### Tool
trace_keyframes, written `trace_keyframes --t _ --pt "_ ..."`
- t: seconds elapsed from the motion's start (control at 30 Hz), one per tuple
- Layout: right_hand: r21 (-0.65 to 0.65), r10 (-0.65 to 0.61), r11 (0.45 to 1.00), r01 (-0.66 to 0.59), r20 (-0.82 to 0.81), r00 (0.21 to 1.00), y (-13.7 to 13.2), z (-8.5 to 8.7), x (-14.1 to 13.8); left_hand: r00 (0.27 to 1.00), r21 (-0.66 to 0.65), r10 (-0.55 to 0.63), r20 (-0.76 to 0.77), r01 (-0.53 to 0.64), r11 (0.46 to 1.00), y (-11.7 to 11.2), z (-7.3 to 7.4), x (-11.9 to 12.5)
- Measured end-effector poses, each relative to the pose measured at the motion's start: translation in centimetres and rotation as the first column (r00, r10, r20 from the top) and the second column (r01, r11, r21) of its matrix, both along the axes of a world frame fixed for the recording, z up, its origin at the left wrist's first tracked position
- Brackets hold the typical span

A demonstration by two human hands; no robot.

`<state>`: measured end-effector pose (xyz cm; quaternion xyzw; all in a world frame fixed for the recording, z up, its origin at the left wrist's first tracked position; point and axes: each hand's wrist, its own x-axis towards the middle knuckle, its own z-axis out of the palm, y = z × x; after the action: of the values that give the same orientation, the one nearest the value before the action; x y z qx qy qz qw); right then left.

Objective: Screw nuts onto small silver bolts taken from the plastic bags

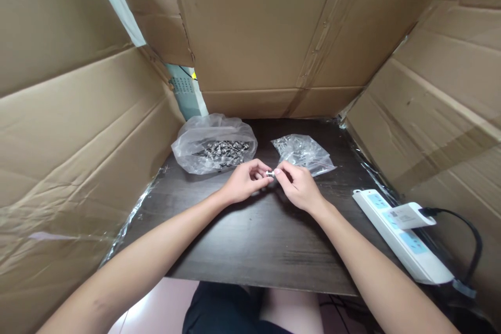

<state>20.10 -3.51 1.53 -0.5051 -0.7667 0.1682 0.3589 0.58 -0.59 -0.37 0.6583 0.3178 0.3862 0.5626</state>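
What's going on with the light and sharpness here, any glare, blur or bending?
In the head view, pale glare lies on the dark tabletop; in the same head view, glints show on the right-hand clear bag, the small metal part lacks fine detail, and the cardboard walls flare outward, probably wide-lens stretching.

Two bare hands (243, 183), bare forearms (156, 242), dark clothing (217, 310) over the lap

Dark table (242, 245) here, open plastic bag (187, 148) of metal pieces (229, 151) back left, clear bag (303, 151) back right, power strip (422, 258) nearer, right
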Motion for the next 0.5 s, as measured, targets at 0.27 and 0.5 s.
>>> trace_keyframes --t 0.27,0.5 --pt "-0.028 -0.026 0.999 0.028 0.058 0.998 0.02 0.12 -0.08 1.000 0.016 -0.006 -0.014 0.006 1.000 -0.03 -0.05 0.02" --pt "-0.062 -0.003 0.998 0.006 0.050 0.999 -0.01 0.20 -0.03 1.000 0.028 -0.004 -0.022 0.004 1.000 -0.10 0.06 0.06"
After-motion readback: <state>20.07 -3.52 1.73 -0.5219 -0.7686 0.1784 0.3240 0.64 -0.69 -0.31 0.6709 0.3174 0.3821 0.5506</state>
